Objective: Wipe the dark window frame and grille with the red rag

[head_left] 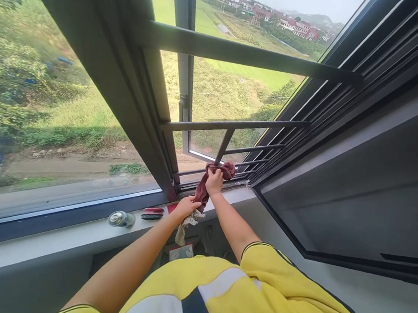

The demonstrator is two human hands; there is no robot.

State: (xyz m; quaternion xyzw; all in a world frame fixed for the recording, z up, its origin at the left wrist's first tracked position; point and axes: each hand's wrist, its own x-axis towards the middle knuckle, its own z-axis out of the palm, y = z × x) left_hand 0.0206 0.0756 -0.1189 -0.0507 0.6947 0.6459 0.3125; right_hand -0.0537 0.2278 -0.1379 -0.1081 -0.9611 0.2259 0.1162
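Note:
A maroon cloth (200,192) stretches between my two hands and is bunched around the lower end of the upright bar (224,145). My right hand (214,181) is closed on the bunched upper part, against the bar. Lower and to the left, my left hand (187,208) grips the cloth's other end. A pale mesh-like rag (184,228) hangs just below my left hand; whether the fingers hold it too is hard to make out.
On the white sill (89,243) to the left stand a spray can (120,219) and a red-backed brush (152,213). Dark horizontal bars (235,123) cross the window opening, with an open sash (186,90) outside. A dark panel (353,193) stands at right.

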